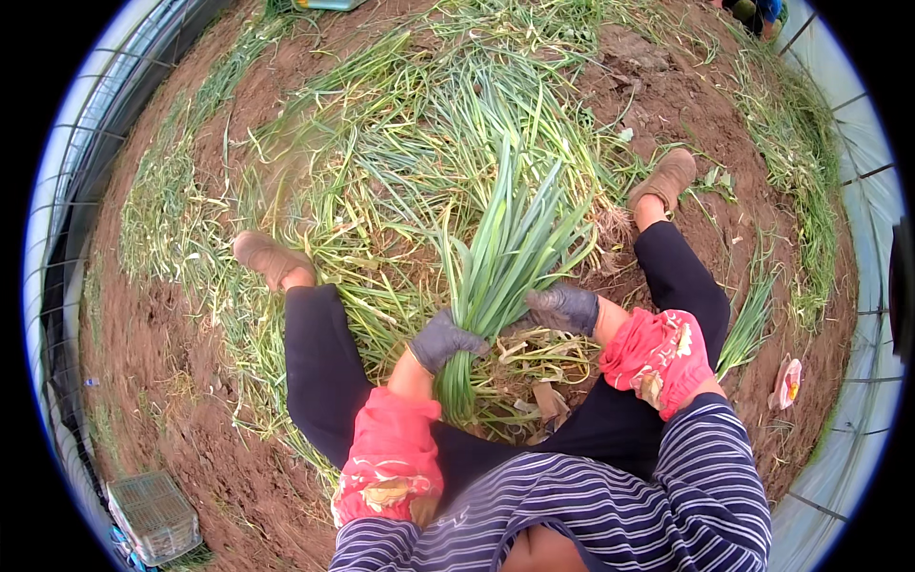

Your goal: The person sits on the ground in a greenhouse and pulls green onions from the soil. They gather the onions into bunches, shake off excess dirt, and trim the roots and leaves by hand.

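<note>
A thick bundle of long green leafy stalks (500, 250), like leeks or green onions, stands between my legs with its leaf tips pointing away from me. My left hand (444, 342), in a dark grey glove, is closed around the lower part of the bundle. At the bundle's right side is my gloved right hand (563, 307); its fingertips are partly behind the leaves, so its grip is unclear. Yellowed leaf scraps (550, 350) lie under my hands. Just ahead, a pile of similar stalks (500, 114) has pale roots (612, 223) showing at its right end.
Loose leaves cover much of the brown soil (236, 486). A small bunch of green stalks (750, 322) lies right of my leg. A plastic crate (155, 516) stands at lower left. Plastic sheeting walls (868, 243) curve along both sides. Another person (759, 13) is partly visible at upper right.
</note>
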Tool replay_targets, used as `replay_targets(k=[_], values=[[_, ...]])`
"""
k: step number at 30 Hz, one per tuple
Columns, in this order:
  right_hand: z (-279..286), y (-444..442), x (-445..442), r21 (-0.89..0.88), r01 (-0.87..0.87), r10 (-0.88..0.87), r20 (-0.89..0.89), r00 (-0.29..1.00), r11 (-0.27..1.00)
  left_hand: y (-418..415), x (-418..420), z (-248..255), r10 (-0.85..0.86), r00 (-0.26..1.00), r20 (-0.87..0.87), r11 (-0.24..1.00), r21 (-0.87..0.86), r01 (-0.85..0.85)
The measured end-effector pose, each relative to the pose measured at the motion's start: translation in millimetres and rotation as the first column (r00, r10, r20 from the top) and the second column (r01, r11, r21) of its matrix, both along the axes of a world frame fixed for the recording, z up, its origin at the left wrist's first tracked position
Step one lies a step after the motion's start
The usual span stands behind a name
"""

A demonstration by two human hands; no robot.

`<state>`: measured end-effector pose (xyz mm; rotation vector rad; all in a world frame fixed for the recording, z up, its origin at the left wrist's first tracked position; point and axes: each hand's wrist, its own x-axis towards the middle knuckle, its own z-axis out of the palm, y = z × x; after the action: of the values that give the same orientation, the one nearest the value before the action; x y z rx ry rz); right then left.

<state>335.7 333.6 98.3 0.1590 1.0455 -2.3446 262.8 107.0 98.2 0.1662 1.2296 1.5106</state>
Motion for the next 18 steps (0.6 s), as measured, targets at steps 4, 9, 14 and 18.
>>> replay_targets(k=[4,9,14,18], values=[[2.8,29.6,-43.3,-0.363,0.341,-0.373,-0.019,0.928,0.867,0.2,24.7,-25.4,-0.148,0.988,0.048,0.989,0.029,0.147],[40.9,113.4,-80.1,-0.304,0.395,-0.466,-0.213,0.859,0.867,4.7,31.2,-39.6,-0.254,0.964,-0.072,0.966,-0.056,0.251],[77.6,100.0,-91.2,0.787,0.437,-0.206,-0.386,0.899,0.435,1.5,37.4,-29.1,-0.118,0.977,-0.177,0.989,-0.110,0.100],[29.8,137.5,-88.8,0.877,0.463,-0.018,-0.469,0.883,-0.130,23.9,37.2,21.9,-0.182,0.968,-0.173,0.971,-0.188,0.149]])
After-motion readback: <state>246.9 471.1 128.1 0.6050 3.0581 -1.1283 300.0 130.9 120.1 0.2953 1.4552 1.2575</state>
